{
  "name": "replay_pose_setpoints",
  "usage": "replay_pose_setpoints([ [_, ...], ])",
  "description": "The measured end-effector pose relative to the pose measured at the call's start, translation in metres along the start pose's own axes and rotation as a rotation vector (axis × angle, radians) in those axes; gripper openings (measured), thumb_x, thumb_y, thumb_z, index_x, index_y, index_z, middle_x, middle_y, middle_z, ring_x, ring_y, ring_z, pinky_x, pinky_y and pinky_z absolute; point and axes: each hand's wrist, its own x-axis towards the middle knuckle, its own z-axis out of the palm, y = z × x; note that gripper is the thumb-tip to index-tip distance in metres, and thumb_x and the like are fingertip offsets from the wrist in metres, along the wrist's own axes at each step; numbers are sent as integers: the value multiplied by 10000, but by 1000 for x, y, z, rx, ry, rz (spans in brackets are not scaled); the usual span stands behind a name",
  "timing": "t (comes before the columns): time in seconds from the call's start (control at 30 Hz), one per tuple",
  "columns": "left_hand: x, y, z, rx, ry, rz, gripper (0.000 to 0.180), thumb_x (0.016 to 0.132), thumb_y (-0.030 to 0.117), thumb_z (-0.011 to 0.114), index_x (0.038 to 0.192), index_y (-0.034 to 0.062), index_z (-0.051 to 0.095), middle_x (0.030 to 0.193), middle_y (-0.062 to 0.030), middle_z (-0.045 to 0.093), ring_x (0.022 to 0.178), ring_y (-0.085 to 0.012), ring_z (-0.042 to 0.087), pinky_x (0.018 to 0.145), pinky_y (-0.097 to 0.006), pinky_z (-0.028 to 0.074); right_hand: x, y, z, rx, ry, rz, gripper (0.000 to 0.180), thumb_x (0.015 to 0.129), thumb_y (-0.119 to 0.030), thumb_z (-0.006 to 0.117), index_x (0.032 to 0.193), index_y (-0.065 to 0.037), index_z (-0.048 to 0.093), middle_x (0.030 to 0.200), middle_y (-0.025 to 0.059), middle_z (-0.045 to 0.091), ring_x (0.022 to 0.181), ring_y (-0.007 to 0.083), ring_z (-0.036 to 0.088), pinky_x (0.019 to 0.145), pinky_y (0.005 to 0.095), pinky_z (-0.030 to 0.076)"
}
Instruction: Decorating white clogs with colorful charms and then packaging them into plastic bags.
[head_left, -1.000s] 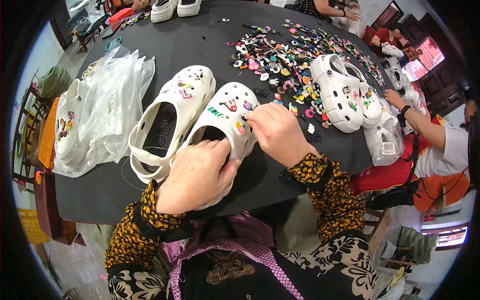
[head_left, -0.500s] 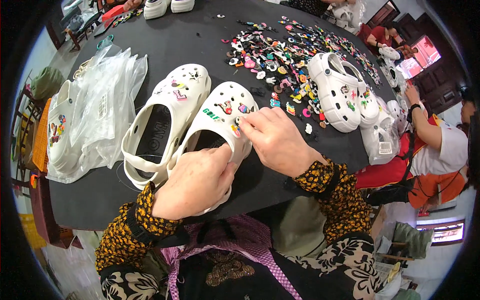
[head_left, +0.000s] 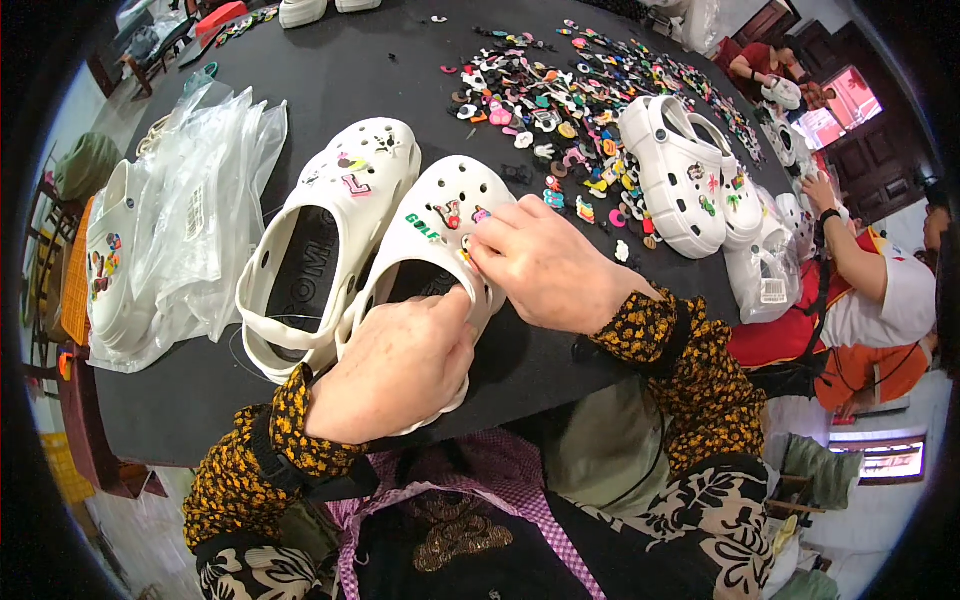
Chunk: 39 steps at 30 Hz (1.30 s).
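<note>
Two white clogs lie side by side on a black table [head_left: 390, 70]. My left hand [head_left: 400, 365] grips the heel end of the nearer clog [head_left: 435, 215], thumb inside its opening. My right hand [head_left: 550, 265] pinches a small charm against that clog's upper, fingertips pressed on the holes beside several coloured charms. The other clog [head_left: 325, 225] rests just to the left, also bearing a few charms, untouched.
A heap of loose coloured charms [head_left: 560, 110] spreads across the far table. Another white clog pair [head_left: 680, 175] stands at the right, bagged clogs [head_left: 765, 275] beyond. Clear plastic bags [head_left: 190, 210] pile at left. Another person [head_left: 880, 290] works at the right edge.
My hands and the nearer clog stay almost where they were. My right fingertips have pressed lower onto the clog's upper, and my left thumb has slid further into the opening.
</note>
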Motion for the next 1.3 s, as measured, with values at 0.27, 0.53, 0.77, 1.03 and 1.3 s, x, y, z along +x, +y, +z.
replay_pose_setpoints([
  [0.27, 2, -1, 1, -5, -15, 19, 109, 809, 56, 534, 829, -37, 481, 652, -229, 583, 654, -400, 604, 593, -481, 475, 3, 5, 3, 106, -13, -32, 283, 696, -49, 618, 968, 31, 617, 950, 91, 575, 933, 240, 540, 800, 358, 416],
  [0.53, 0, 15, -6, 38, -5, -163, 182, 840, 141, 564, 764, -18, 523, 670, -243, 590, 674, -422, 602, 617, -502, 470, -9, 7, -13, 75, 27, 41, 188, 738, -69, 590, 917, -38, 637, 911, 66, 592, 940, 235, 559, 818, 363, 420],
  [0.77, -5, 17, -16, 70, -5, -133, 197, 846, 160, 556, 759, -17, 553, 671, -252, 594, 676, -429, 606, 639, -508, 477, -20, 104, -32, 354, 210, 404, 211, 789, -23, 577, 969, 8, 684, 884, 128, 679, 829, 252, 650, 764, 325, 508],
  [1.03, -24, 27, -36, 225, -199, -21, 185, 825, 166, 578, 749, -3, 568, 640, -208, 595, 645, -404, 612, 617, -481, 492, -32, 160, 47, 303, -16, 611, 233, 757, -51, 566, 944, -6, 697, 892, 156, 689, 844, 271, 663, 792, 359, 513],
  [1.3, -22, 14, -60, -58, 386, -77, 96, 865, 43, 592, 919, -35, 608, 835, -129, 583, 720, -229, 596, 661, -311, 483, -34, 146, 56, 43, -84, 670, 92, 740, -153, 649, 787, -76, 670, 917, 134, 587, 904, 321, 596, 775, 422, 492],
])
